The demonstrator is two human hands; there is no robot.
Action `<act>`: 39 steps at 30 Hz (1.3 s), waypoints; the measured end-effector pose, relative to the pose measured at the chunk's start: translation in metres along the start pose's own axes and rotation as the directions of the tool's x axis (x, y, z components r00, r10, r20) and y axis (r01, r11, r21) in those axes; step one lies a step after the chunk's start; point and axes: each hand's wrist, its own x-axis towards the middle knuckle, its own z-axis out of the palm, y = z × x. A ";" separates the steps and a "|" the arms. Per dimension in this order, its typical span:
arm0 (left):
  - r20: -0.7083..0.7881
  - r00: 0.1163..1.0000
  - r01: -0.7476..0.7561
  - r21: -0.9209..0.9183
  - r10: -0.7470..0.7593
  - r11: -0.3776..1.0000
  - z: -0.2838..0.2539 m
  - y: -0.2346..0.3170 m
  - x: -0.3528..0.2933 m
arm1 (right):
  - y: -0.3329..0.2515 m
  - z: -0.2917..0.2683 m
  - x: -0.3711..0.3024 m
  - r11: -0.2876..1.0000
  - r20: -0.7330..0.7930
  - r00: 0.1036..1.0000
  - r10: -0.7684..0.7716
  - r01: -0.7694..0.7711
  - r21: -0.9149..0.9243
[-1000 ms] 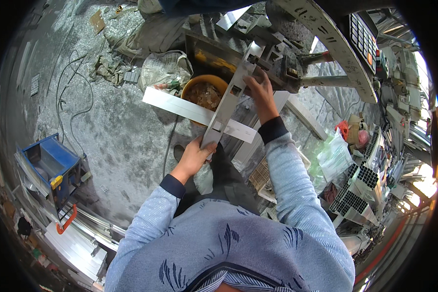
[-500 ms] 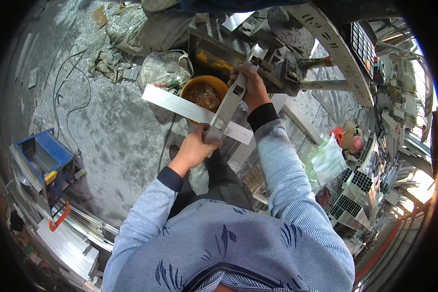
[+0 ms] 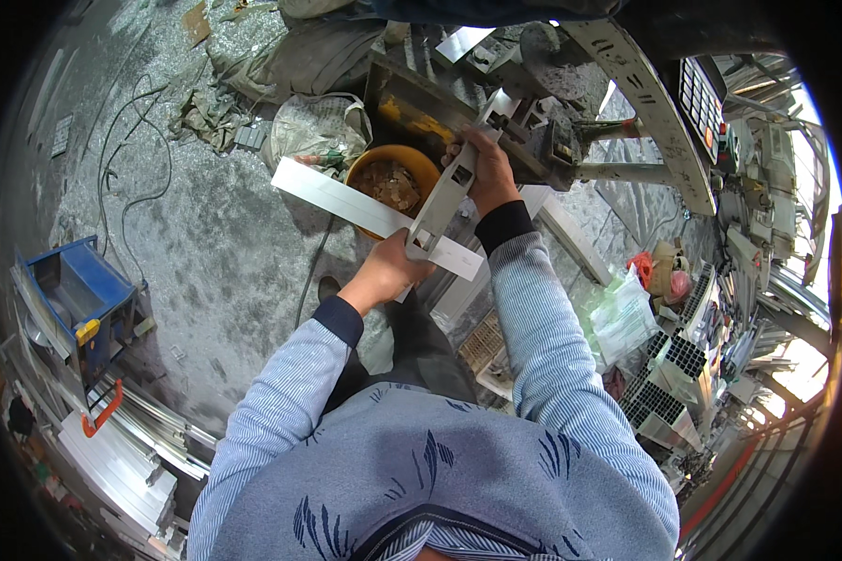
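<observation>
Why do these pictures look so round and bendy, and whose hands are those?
There's no robot here, just a person's own two hands. A wide fisheye camera on the person's head looks down, and its lens bends straight edges.

The left hand grips the lower end of a silver bar with cut-out holes; the right hand holds it farther up. The bar crosses a flat pale strip. I can't tell whether the left hand grips that too.

Beyond the strip is a yellow bucket of brownish bits. A blue stand is on the gray floor.
</observation>
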 end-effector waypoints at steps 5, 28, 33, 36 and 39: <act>-0.054 0.998 -0.025 0.104 0.031 0.994 0.002 0.003 -0.002 | -0.002 0.003 -0.001 0.999 0.007 1.000 0.015 -0.015 -0.032; -0.190 0.941 -0.209 0.322 0.280 0.923 0.010 -0.014 -0.022 | 0.011 0.003 -0.021 0.998 0.049 0.999 0.010 -0.007 -0.066; -0.129 0.987 -0.065 0.195 0.091 0.979 0.002 -0.013 -0.014 | 0.006 0.005 -0.017 0.989 -0.011 0.997 0.077 -0.078 -0.122; -0.124 0.988 -0.075 0.157 0.095 0.985 0.004 -0.010 -0.017 | 0.008 0.005 -0.019 0.992 -0.013 0.999 0.047 -0.048 -0.113; -0.139 0.977 -0.133 0.185 0.160 0.974 0.006 -0.005 -0.029 | 0.015 0.004 -0.024 0.996 -0.004 1.000 0.011 -0.012 -0.091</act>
